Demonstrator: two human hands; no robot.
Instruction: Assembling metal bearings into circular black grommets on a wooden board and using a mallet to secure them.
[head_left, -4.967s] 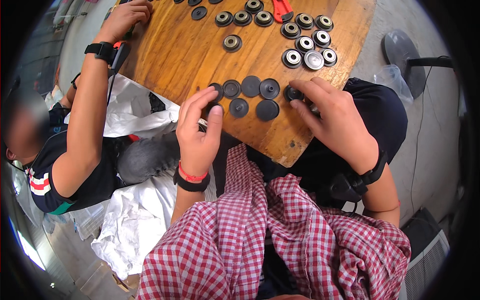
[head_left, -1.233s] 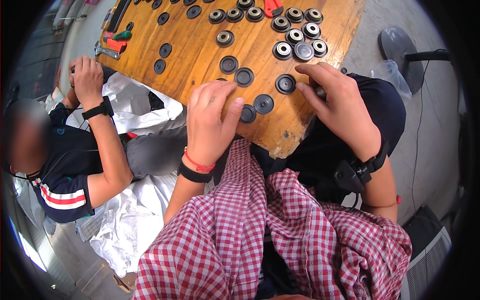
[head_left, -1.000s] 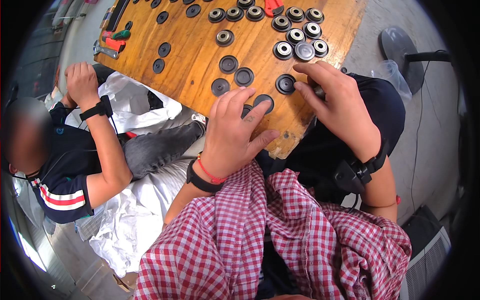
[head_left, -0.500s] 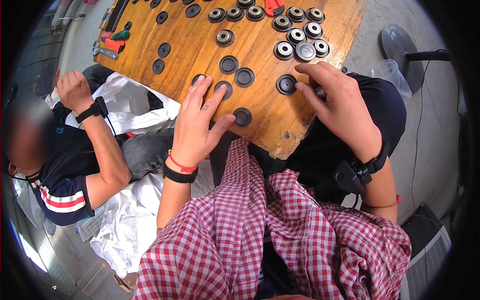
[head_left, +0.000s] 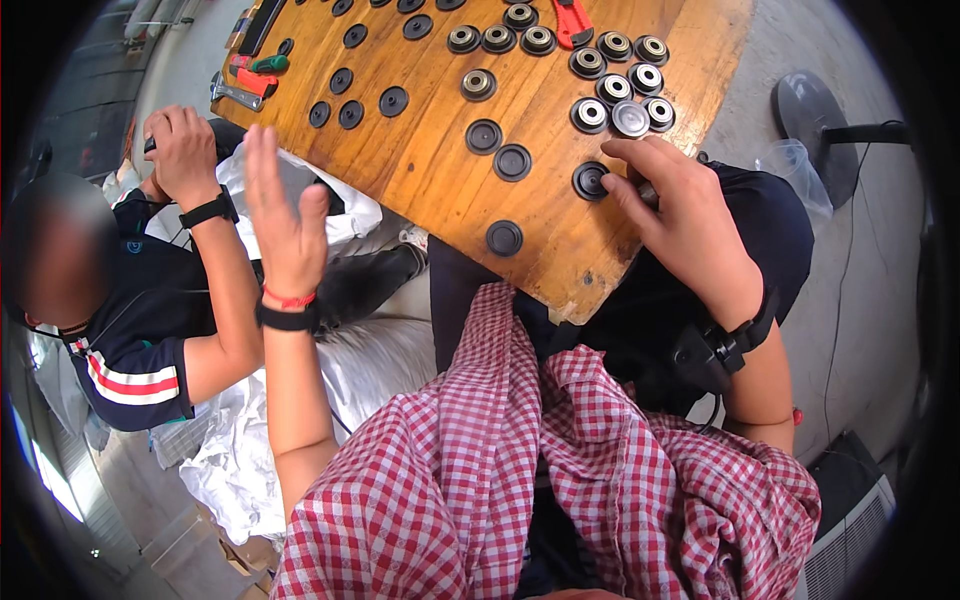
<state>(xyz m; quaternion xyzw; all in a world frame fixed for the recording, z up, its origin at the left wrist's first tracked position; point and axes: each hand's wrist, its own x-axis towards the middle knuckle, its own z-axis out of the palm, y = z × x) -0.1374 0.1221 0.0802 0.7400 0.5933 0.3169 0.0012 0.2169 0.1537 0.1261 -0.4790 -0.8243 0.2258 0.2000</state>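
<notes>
My left hand [head_left: 285, 215] is raised off the table's left edge, fingers stretched and thumb apart, holding nothing. At the table's right side my right hand [head_left: 680, 195] rests with thumb and forefinger by a round black disc [head_left: 590, 180]; the thumb touches its rim. The other fingers are curled around something small and greyish, mostly hidden. Two more black discs [head_left: 512, 162] lie left of it, and another disc [head_left: 504, 238] lies near the front edge. Beyond my right hand stands a cluster of black discs with metal ring bearings [head_left: 614, 89] on them, one topped with a grey cap [head_left: 630, 119].
The wooden table [head_left: 560, 270] has a worn near corner. Several black discs [head_left: 394, 101] lie farther left. A red cutter [head_left: 572, 22] lies at the back, other hand tools [head_left: 250, 80] at the left edge. A co-worker [head_left: 140, 320] sits at left. A fan base [head_left: 810, 125] stands at right.
My left hand has left the discs and swung left, off the table. Two discs that lay under it now lie farther away, toward the left. My right hand stays by its disc.
</notes>
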